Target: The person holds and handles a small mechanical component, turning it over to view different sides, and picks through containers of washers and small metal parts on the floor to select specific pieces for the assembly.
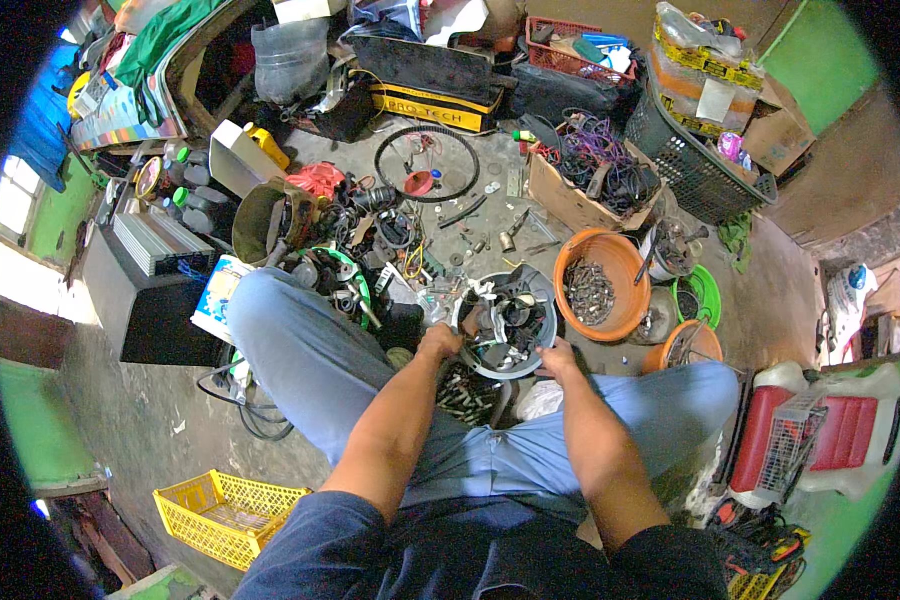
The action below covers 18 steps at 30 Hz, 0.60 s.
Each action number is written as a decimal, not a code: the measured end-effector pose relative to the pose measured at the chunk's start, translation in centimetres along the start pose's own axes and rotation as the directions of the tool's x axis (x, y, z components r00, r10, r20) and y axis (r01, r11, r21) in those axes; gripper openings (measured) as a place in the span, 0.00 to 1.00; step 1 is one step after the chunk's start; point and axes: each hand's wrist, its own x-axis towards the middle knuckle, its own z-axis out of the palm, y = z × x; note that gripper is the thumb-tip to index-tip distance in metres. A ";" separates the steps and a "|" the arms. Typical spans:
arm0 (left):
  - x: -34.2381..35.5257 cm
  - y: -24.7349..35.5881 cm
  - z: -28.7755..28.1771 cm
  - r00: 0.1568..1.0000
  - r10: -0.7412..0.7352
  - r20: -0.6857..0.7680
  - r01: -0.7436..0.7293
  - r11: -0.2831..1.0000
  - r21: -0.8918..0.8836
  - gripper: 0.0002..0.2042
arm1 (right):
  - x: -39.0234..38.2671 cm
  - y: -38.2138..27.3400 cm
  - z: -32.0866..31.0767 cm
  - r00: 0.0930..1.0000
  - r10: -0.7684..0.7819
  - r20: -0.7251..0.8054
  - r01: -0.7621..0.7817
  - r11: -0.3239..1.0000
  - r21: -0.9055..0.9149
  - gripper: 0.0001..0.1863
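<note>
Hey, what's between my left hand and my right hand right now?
In the head view, a grey bucket of jumbled dark parts lies between the left hand and the right hand, which hold opposite sides of its rim.

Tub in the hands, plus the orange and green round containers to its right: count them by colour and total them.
Pale grey: 1, the tub gripped by left hand and right hand
Orange: 2, a large bucket and a smaller bucket
Green: 1, a basin
Total: 4
</note>
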 end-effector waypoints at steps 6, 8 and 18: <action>-1.9 3.0 -1.1 0.991 -0.064 -0.119 0.050 0.992 -0.113 0.32 | 2.7 0.7 -0.4 0.982 -0.040 -0.187 -0.027 0.938 -0.346 0.22; -2.4 2.5 -1.7 0.976 -0.089 -0.201 0.047 0.977 -0.207 0.33 | -0.4 -2.9 0.6 0.944 -0.216 -0.249 0.018 0.787 -0.616 0.24; -2.0 3.5 -1.0 0.903 0.000 -0.430 -0.185 0.903 -0.389 0.32 | -6.2 -9.6 1.0 0.908 -0.253 -0.333 -0.031 0.754 -0.657 0.20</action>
